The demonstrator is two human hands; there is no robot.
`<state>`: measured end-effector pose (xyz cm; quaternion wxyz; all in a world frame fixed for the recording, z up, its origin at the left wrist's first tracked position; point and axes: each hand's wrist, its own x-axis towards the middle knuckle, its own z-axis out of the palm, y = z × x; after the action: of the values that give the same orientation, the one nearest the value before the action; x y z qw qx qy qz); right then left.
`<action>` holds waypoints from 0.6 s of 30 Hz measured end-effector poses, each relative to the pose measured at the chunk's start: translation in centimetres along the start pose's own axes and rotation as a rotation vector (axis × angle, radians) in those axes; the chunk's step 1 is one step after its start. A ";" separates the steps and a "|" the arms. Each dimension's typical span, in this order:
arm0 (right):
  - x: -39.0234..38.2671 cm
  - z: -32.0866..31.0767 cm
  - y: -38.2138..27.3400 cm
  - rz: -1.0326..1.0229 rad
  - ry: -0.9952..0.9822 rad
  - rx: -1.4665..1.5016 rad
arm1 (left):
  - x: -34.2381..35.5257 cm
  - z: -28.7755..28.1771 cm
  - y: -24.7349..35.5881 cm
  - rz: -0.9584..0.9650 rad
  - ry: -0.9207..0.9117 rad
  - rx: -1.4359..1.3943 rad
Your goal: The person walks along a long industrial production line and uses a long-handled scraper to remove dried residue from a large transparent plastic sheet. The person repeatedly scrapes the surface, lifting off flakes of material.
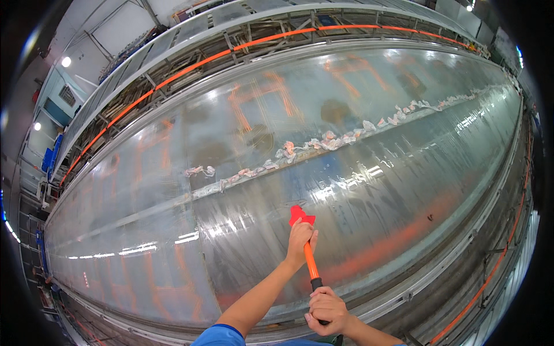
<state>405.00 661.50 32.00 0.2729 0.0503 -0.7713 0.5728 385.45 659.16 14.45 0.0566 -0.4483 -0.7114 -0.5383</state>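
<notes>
I hold a long-handled scraper (311, 260) with an orange shaft, a black grip and a red head over a large, glossy grey-green sheet (254, 222). My left hand (301, 239) is closed round the upper shaft, just below the red head. Lower down, my right hand (328, 311) wraps the black grip. The red head rests at or just above the wet-looking near part of the sheet; its working edge is too small to make out. Beyond it, a ragged line of crumpled whitish-pink scraps (329, 140) lies along a pale strip running across the sheet.
An orange rail (259, 40) runs along a metal rack (190, 55) on the far side. Another orange rail (496, 271) edges the near right. Faint orange marks (262, 95) and brown patches (337, 112) show on the sheet. Lamps (66, 61) glow at far left.
</notes>
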 end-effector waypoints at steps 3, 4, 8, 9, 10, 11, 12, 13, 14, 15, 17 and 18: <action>0.0 0.4 0.6 0.001 -0.007 -0.051 | -0.3 -1.1 -0.1 -0.025 -0.001 0.042; 0.6 0.5 1.6 0.030 0.018 -0.014 | 0.2 -1.2 -1.1 -0.055 0.001 0.051; 5.4 2.0 6.6 -0.018 0.050 -0.048 | 4.4 -1.1 -7.9 0.030 0.171 0.205; 7.1 2.5 8.0 -0.066 0.062 -0.044 | 5.8 -1.1 -10.1 0.097 0.190 0.196; 8.6 2.8 9.3 -0.108 0.057 -0.031 | 7.2 -1.2 -12.4 0.023 0.166 0.145; 10.0 3.0 10.5 -0.076 0.053 -0.040 | 8.2 -1.4 -14.4 0.069 0.165 0.150; 11.2 3.2 11.5 -0.069 0.056 -0.027 | 9.4 -1.5 -16.1 0.007 0.137 0.134; 11.8 3.2 12.2 -0.031 0.076 -0.009 | 10.0 -1.6 -17.4 -0.011 0.111 0.160; 12.0 3.4 12.7 -0.080 0.078 0.000 | 10.4 -1.4 -18.1 -0.005 0.108 0.227; 11.5 3.3 12.8 -0.093 0.085 0.017 | 10.1 -1.4 -18.3 -0.185 0.086 -0.053; 8.9 3.6 12.2 -0.112 0.055 -0.019 | 7.7 -1.5 -17.0 -0.397 0.042 -0.255; 6.7 3.6 11.4 -0.133 0.019 -0.078 | 6.2 -1.8 -15.7 -0.270 0.025 -0.185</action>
<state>393.54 663.62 24.71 0.3192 0.0853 -0.7854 0.5235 370.06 660.96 7.48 -0.0491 -0.3451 -0.7117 -0.6098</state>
